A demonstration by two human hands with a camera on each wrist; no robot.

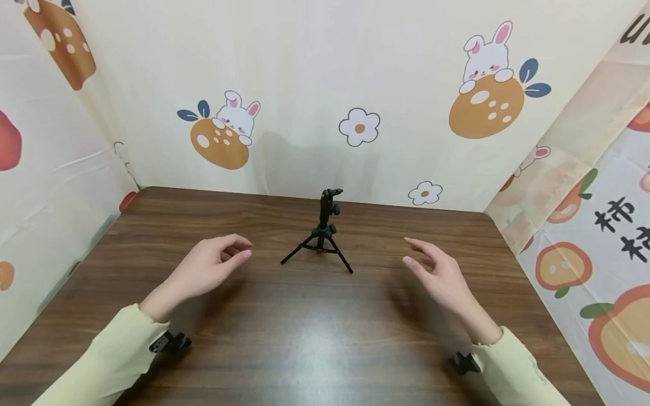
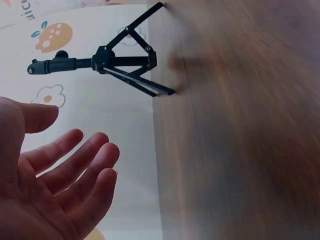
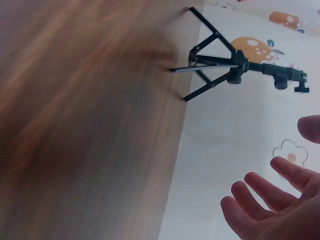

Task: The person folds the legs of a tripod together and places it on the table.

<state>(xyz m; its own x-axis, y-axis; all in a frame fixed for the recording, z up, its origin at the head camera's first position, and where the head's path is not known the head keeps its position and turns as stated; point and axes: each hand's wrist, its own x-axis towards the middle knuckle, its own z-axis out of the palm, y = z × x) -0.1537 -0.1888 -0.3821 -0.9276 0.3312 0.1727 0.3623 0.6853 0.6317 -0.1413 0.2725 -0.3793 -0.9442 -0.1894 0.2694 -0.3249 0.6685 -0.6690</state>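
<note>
A small black tripod (image 1: 323, 228) stands upright on the brown wooden table with its legs spread, near the back edge. To its left my left hand (image 1: 210, 265) hovers above the table, fingers loosely bent and holding nothing. On the other side my right hand (image 1: 440, 276) is held in the air, its thumb apart from the relaxed fingers. Neither hand touches the tripod. In the left wrist view the tripod (image 2: 102, 61) appears sideways, beyond the left fingers (image 2: 95, 170). The right wrist view shows the tripod (image 3: 239, 64) too, with the right fingers (image 3: 265, 195) below it.
The wood-grain table (image 1: 315, 338) runs back to a pale curtain (image 1: 304, 67) printed with rabbits and flowers. More printed cloth hangs along the left (image 1: 51, 169) and right (image 1: 574, 225) sides. A small black device (image 1: 170, 343) sits at the left cuff, and another device (image 1: 463, 362) at the right.
</note>
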